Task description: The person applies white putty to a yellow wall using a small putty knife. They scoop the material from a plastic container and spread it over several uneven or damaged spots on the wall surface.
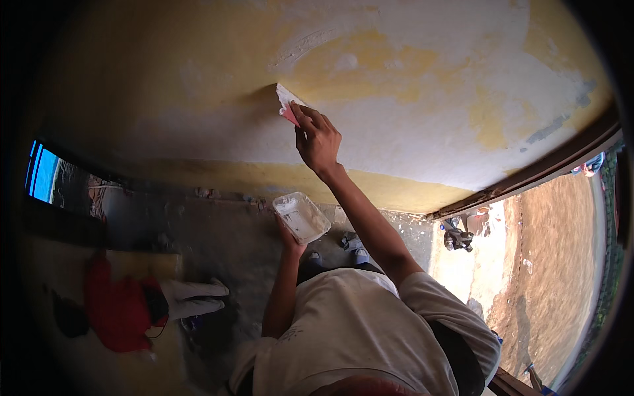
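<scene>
My right hand (319,141) is raised to the wall and grips a pink putty spreader (289,114) smeared with white filler. The spreader's edge is at the wall (381,123), whose yellow paint is partly covered by pale, uneven filler patches; whether it touches cannot be told. Lower down, my left hand (292,240) holds a clear plastic tub (303,218) from its near side, with the fingers mostly hidden by it. White filler coats the tub's inside.
A co-worker in a red top (116,302) stands at the left by another wall. A doorway frame (520,175) opens at the right onto sunlit ground. Crumpled plastic (351,241) lies near my feet, and a dark bag (458,239) lies near the threshold.
</scene>
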The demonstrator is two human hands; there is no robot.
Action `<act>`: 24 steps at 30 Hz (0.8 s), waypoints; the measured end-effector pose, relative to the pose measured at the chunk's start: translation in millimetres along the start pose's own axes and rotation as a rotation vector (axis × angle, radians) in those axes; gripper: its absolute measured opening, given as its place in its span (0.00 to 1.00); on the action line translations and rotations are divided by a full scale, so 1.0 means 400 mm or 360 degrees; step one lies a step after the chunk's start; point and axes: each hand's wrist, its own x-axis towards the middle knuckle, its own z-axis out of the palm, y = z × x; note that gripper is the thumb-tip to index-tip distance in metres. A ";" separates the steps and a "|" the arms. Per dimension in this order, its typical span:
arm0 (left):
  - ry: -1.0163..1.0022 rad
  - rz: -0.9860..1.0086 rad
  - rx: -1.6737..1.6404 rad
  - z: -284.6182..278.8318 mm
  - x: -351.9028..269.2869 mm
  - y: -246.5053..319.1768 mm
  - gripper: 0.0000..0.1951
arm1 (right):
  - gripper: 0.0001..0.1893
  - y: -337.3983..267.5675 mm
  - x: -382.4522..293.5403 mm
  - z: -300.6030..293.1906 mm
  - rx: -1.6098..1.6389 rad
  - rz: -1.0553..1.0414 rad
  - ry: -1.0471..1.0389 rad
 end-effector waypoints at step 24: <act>-0.0199 -0.0586 0.0179 -0.075 0.228 0.293 0.37 | 0.33 -0.107 0.025 0.132 -0.0315 -0.0020 0.0591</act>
